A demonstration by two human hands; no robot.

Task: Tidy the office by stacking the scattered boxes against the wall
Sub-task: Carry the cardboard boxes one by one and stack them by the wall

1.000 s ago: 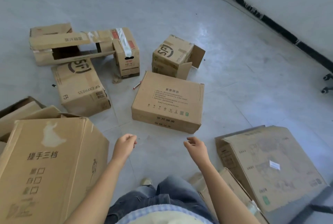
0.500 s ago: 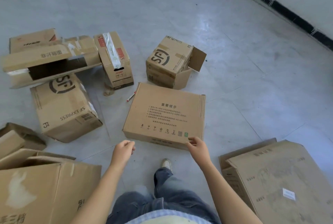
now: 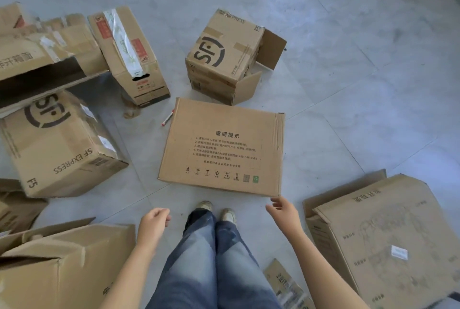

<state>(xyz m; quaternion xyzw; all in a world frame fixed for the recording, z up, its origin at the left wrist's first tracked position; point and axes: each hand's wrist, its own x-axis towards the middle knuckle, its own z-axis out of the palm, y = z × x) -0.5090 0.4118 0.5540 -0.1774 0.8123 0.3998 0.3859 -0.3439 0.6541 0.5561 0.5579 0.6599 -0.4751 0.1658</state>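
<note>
1. Two hands are out in front. The left hand (image 3: 153, 221) is loosely curled and holds nothing. The right hand (image 3: 283, 211) is open, just beside the near right corner of the flat box (image 3: 221, 149).
2. The flat box lies on the floor (image 3: 348, 85), right in front of the shoes (image 3: 205, 205), with other boxes (image 3: 224, 55) around it.
3. It looks like stiff, dry cardboard, so it is probably light and not slippery.
4. It is wide, so one hand on each side seems best. The right edge looks creased and may bend.
</note>
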